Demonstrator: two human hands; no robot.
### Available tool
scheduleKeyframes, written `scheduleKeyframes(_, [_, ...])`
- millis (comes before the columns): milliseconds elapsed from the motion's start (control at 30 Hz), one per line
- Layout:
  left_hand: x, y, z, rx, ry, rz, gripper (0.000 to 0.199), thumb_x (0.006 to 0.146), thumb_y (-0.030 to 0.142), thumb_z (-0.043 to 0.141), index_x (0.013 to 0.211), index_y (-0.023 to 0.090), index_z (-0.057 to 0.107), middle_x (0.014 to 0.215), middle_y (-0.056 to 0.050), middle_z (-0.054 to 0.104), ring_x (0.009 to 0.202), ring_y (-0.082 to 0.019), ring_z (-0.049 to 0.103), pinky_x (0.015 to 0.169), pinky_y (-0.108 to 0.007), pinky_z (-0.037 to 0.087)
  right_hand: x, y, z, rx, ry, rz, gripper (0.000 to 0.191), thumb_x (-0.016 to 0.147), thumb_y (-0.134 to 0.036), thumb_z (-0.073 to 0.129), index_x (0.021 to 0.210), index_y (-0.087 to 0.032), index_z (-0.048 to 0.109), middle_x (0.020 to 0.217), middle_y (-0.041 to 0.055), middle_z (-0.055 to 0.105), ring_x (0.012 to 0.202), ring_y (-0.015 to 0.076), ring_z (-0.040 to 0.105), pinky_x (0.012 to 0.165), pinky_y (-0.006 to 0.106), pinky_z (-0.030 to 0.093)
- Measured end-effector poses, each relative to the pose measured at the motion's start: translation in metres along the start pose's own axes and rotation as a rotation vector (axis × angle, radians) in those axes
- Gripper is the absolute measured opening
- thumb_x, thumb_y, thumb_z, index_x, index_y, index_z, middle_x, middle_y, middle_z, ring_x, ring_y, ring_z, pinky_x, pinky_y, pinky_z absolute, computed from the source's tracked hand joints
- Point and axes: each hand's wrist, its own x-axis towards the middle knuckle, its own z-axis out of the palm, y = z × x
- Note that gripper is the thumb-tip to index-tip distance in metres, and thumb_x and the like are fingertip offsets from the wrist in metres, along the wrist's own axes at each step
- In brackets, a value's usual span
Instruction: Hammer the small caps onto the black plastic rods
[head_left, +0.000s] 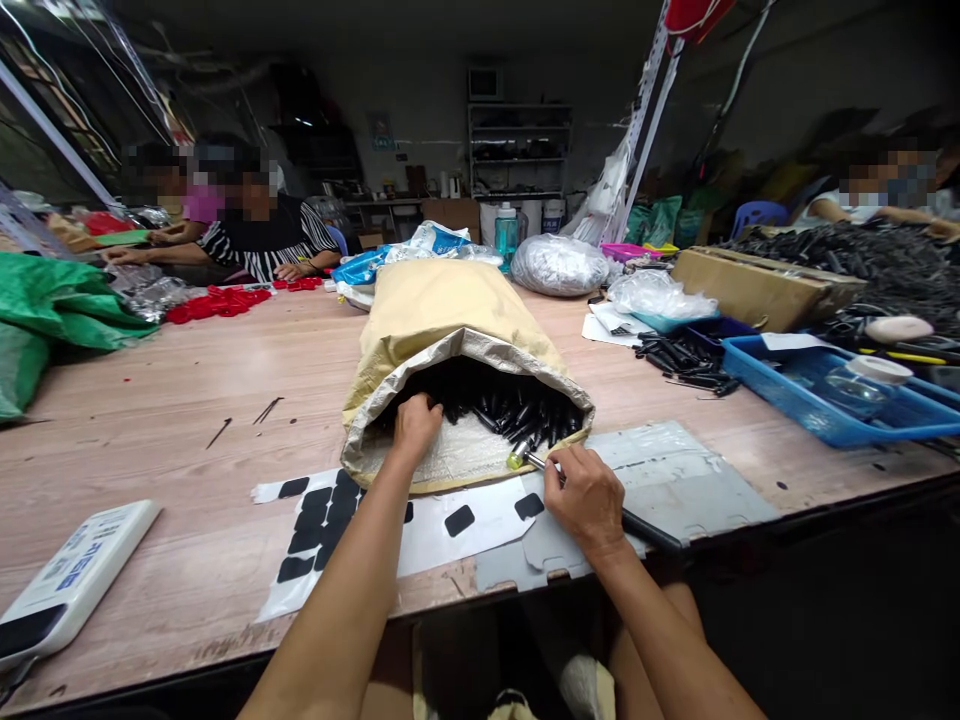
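Note:
A yellow woven sack lies on the table with its wide mouth facing me. Many slim black pieces, handle-like in shape, are heaped inside. My left hand reaches into the mouth at the left, fingers curled; what they hold, if anything, is hidden. Just outside the sack's right lip, my right hand grips a small hammer by its metal shaft. Its yellow-tipped head rests close to the lip, and its black handle end sticks out past my wrist. Black rounded squares sit on white sheets under and before the sack.
A grey board lies at the table's front edge. To the right are a blue tray, loose black pieces and a cardboard box. A white scale and green sack stand left. Other people sit across the table.

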Motion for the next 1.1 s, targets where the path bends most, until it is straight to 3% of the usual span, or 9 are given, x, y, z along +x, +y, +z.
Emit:
scheduleKeyframes(133, [0.002,0.001,0.006,0.018,-0.045,-0.051,0.026,0.078,0.024,0.067,0.101,0.012,0.071,0.100,-0.016,0.074,0.099,-0.030,0.068,0.074,-0.030,0.048,0.001,0.001,0.000,0.014,0.010,-0.009,0.013,0.090,-0.018,0.053,0.080,-0.022,0.061,0.081,0.0050,0.061,0.080,0.0203,0.052,0.072,0.032,0.032])
scheduleKeyframes(233, [-0.011,0.002,-0.003,-0.003,-0.140,-0.052,0.017,0.074,0.025,0.068,0.085,0.014,0.072,0.078,-0.011,0.072,0.081,-0.026,0.068,0.062,-0.028,0.044,0.001,0.001,0.000,0.011,0.004,-0.020,0.012,0.090,-0.020,0.054,0.081,-0.022,0.061,0.082,0.0056,0.061,0.081,0.0208,0.052,0.072,0.032,0.033])
scheduleKeyframes(333, [-0.036,-0.002,-0.013,-0.059,-0.223,-0.016,0.016,0.075,0.029,0.065,0.081,0.016,0.072,0.061,-0.002,0.063,0.064,-0.019,0.063,0.055,-0.026,0.039,0.000,0.000,0.000,0.003,-0.018,-0.016,0.012,0.091,-0.022,0.055,0.081,-0.022,0.061,0.083,0.0059,0.061,0.082,0.0210,0.052,0.072,0.032,0.033])
scheduleKeyframes(533, [-0.100,-0.015,-0.008,-0.244,-0.316,0.180,0.033,0.073,0.023,0.062,0.104,0.019,0.070,0.069,0.003,0.060,0.063,-0.015,0.057,0.057,-0.025,0.039,0.001,-0.001,-0.003,0.031,-0.070,-0.027,0.004,0.086,-0.025,0.060,0.086,-0.022,0.062,0.088,0.0062,0.061,0.086,0.0220,0.053,0.075,0.033,0.036])
scheduleKeyframes(700, [-0.132,-0.024,0.009,-0.285,-0.233,0.401,0.035,0.079,0.022,0.064,0.113,0.023,0.072,0.089,-0.003,0.063,0.084,-0.019,0.060,0.075,-0.029,0.045,0.000,-0.001,-0.002,0.027,-0.112,-0.009,0.005,0.084,-0.022,0.062,0.089,-0.022,0.061,0.091,0.0049,0.061,0.087,0.0211,0.055,0.075,0.032,0.036])
scheduleKeyframes(833, [-0.138,-0.029,0.017,-0.354,-0.140,0.413,0.022,0.080,0.025,0.068,0.101,0.019,0.069,0.089,-0.003,0.062,0.082,-0.019,0.058,0.075,-0.030,0.045,0.001,0.000,0.001,-0.002,-0.141,-0.020,0.002,0.087,-0.021,0.061,0.089,-0.022,0.061,0.091,0.0039,0.062,0.084,0.0200,0.056,0.072,0.031,0.035])
scheduleKeyframes(967, [-0.138,-0.031,0.018,-0.351,-0.139,0.434,0.014,0.080,0.022,0.068,0.093,0.020,0.068,0.085,-0.002,0.061,0.081,-0.018,0.057,0.074,-0.030,0.044,0.001,0.000,-0.005,-0.026,-0.124,-0.040,0.008,0.095,-0.023,0.055,0.096,-0.020,0.062,0.095,0.0048,0.063,0.080,0.0188,0.057,0.070,0.031,0.037])
scheduleKeyframes(1100, [-0.138,-0.032,0.018,-0.327,-0.157,0.468,0.015,0.079,0.020,0.068,0.094,0.021,0.070,0.084,-0.001,0.062,0.083,-0.019,0.057,0.077,-0.031,0.043,0.000,-0.009,-0.021,0.168,-0.036,-0.058,0.018,0.101,-0.028,0.047,0.110,-0.021,0.061,0.106,0.0054,0.063,0.086,0.0177,0.061,0.069,0.029,0.041])
